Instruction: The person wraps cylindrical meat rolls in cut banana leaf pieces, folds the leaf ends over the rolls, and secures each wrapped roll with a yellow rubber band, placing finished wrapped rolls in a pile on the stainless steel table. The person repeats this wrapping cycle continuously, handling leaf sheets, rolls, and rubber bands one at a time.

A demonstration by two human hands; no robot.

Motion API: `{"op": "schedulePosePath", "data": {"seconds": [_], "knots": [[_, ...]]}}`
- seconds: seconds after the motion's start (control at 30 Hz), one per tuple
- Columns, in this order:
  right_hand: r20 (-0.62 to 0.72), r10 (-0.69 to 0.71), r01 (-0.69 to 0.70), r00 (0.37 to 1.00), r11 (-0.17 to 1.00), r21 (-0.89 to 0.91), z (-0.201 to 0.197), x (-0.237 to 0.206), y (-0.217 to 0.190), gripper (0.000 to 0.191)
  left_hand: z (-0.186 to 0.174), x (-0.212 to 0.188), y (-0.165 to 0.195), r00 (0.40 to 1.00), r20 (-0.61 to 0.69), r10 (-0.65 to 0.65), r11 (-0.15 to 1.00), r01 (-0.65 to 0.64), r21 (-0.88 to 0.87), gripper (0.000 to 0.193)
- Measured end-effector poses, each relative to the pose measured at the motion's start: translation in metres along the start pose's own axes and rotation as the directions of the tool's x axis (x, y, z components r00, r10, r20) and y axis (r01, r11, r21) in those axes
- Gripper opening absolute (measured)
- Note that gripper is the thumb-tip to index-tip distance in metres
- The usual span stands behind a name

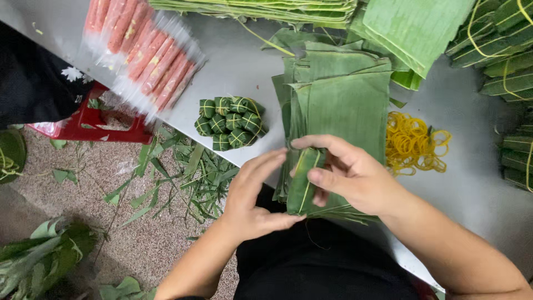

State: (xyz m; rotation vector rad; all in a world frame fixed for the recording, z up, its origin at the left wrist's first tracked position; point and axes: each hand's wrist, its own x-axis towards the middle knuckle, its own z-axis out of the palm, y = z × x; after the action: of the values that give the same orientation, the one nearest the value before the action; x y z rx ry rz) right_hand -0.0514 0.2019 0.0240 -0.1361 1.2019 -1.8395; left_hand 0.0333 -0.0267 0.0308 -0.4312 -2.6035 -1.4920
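Observation:
A small roll wrapped in green banana leaf (303,183), bound with a yellow rubber band, sits between my two hands above the table's near edge. My right hand (350,175) grips it from the right, thumb and fingers around its upper part. With flat fingers, my left hand (255,194) presses against its left side and lower end. Under the hands lies a stack of cut banana leaves (344,103).
A pile of several small leaf-wrapped bundles (230,122) sits on the grey table (233,61). Yellow rubber bands (413,144) lie to the right. Packs of pink sausages (147,53) lie upper left. Long tied bundles (511,72) fill the right edge. Leaf scraps (183,178) litter the floor by a red stool (94,125).

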Motion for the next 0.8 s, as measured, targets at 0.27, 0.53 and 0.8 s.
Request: {"op": "schedulePosePath", "data": {"seconds": [0.27, 0.53, 0.8], "knots": [[-0.117, 0.032, -0.058, 0.993, 0.973, -0.225, 0.005, 0.006, 0.002, 0.067, 0.002, 0.009, 0.0, 0.96, 0.181, -0.215, 0.912, 0.264, -0.313, 0.103], [0.109, -0.778, 0.376, 0.619, 0.172, -0.91, 0.004, -0.034, -0.003, 0.041, 0.051, 0.034, -0.013, 0.941, 0.255, -0.22, 0.3, 0.314, -0.901, 0.115], [0.068, -0.657, 0.285, 0.751, 0.229, -0.931, -0.003, -0.045, -0.013, 0.024, 0.067, 0.032, -0.01, 0.917, 0.318, -0.242, 0.199, 0.368, -0.908, 0.104]]}}
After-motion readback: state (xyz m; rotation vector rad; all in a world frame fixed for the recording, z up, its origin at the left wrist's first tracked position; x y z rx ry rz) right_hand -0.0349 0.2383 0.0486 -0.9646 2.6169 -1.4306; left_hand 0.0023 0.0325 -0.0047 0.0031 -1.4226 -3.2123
